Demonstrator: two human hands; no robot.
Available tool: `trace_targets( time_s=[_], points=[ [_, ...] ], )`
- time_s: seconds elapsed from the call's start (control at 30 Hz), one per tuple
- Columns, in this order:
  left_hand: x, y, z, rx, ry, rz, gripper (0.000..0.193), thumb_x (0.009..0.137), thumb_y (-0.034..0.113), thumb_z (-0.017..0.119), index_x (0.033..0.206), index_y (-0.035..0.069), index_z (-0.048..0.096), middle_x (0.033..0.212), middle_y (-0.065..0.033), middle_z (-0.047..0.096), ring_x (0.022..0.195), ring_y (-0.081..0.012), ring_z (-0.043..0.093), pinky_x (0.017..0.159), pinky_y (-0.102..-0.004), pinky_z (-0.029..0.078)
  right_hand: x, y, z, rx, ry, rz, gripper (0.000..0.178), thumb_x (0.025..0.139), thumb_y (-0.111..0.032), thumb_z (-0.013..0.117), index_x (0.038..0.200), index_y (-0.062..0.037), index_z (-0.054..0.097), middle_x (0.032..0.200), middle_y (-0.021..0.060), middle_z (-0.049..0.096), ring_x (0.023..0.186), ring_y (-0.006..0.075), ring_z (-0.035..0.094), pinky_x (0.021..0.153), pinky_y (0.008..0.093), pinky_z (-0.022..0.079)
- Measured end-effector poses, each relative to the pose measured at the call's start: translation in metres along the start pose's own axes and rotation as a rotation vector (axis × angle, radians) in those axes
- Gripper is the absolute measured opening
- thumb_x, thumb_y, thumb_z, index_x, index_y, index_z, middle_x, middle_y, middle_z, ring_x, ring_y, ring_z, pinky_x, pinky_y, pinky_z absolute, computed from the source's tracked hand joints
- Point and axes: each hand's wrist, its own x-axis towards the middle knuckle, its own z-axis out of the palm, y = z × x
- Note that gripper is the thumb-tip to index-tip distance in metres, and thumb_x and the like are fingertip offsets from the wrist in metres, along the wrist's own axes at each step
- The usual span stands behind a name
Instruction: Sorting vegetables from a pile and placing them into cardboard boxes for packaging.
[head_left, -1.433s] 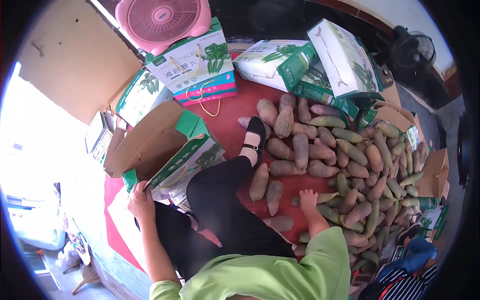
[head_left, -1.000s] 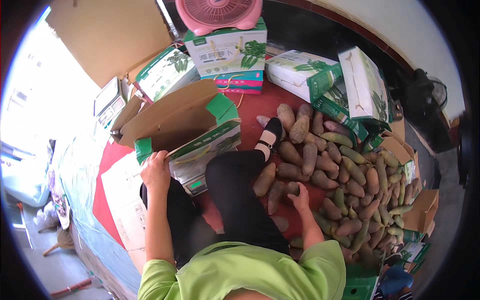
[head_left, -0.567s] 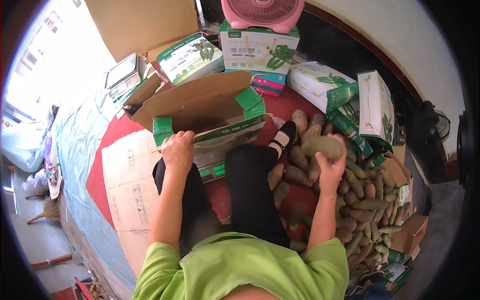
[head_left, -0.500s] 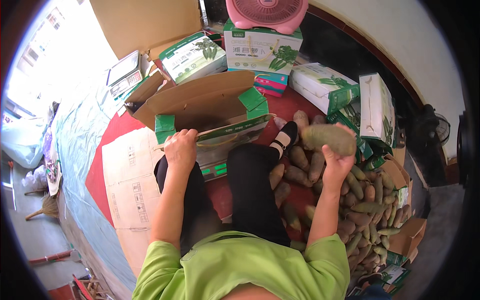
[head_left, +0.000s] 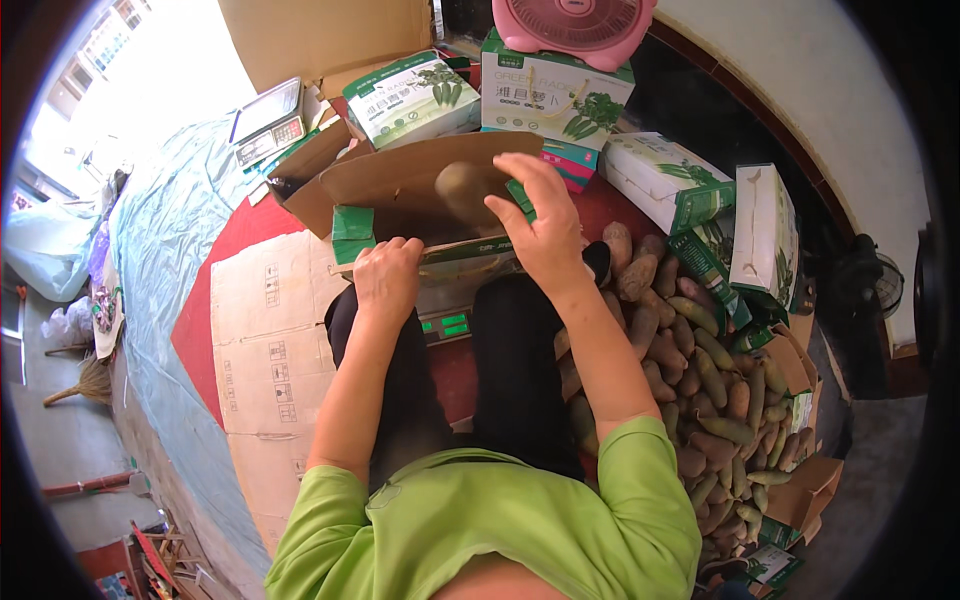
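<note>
My right hand [head_left: 540, 225] grips a brownish-green root vegetable [head_left: 467, 190] and holds it over the mouth of an open green-and-brown carton [head_left: 400, 185]. My left hand [head_left: 388, 280] grips the carton's near rim beside its green flap [head_left: 352, 222]. The carton rests on a scale with a green display [head_left: 448, 323], between my black-trousered legs. A large heap of the same long vegetables [head_left: 700, 370] lies on the red mat [head_left: 215, 265] to my right.
Several green-and-white gift boxes [head_left: 560, 95] stand behind the carton, a pink fan [head_left: 575, 25] on top of one. A second scale [head_left: 265, 122] sits far left. Flattened cardboard [head_left: 265, 350] and a blue tarp [head_left: 155, 260] lie to my left.
My right hand picked a vegetable off the heap, raised it, and swung it left over the open carton. My left hand kept its hold on the carton's rim.
</note>
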Motion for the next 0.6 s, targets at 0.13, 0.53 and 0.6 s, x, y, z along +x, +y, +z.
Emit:
trace_targets(
  time_s=[0.13, 0.53, 0.6],
  points=[
    [-0.001, 0.001, -0.001, 0.001, 0.005, 0.021, 0.006, 0.077, 0.012, 0.055, 0.072, 0.013, 0.058, 0.069, -0.0033, 0.058, 0.072, -0.0224, 0.062, 0.065, -0.0372, 0.046, -0.037, 0.016, -0.022, -0.014, 0.100, 0.083, 0.025, 0.077, -0.001, 0.066, 0.101, -0.0033, 0.062, 0.104, 0.0109, 0.061, 0.095, 0.0244, 0.058, 0.082, 0.0321, 0.046],
    [0.006, 0.008, -0.001, -0.013, -0.084, -0.052, 0.012, 0.080, 0.017, 0.060, 0.091, 0.016, 0.064, 0.086, -0.0039, 0.064, 0.081, -0.0281, 0.062, 0.070, -0.0396, 0.047, -0.381, 0.146, -0.108, -0.255, -0.086, 1.066, 0.019, 0.077, -0.011, 0.063, 0.095, -0.0049, 0.064, 0.087, 0.0129, 0.066, 0.083, 0.0267, 0.065, 0.075, 0.0350, 0.050],
    [0.003, 0.007, -0.003, -0.011, -0.097, -0.080, 0.013, 0.081, 0.018, 0.060, 0.093, 0.016, 0.064, 0.088, -0.0039, 0.065, 0.082, -0.0281, 0.062, 0.071, -0.0392, 0.047, -0.424, 0.122, -0.100, -0.316, -0.340, 1.181, 0.021, 0.075, -0.010, 0.064, 0.095, -0.0049, 0.064, 0.087, 0.0113, 0.066, 0.082, 0.0237, 0.063, 0.076, 0.0333, 0.049]
  ],
)
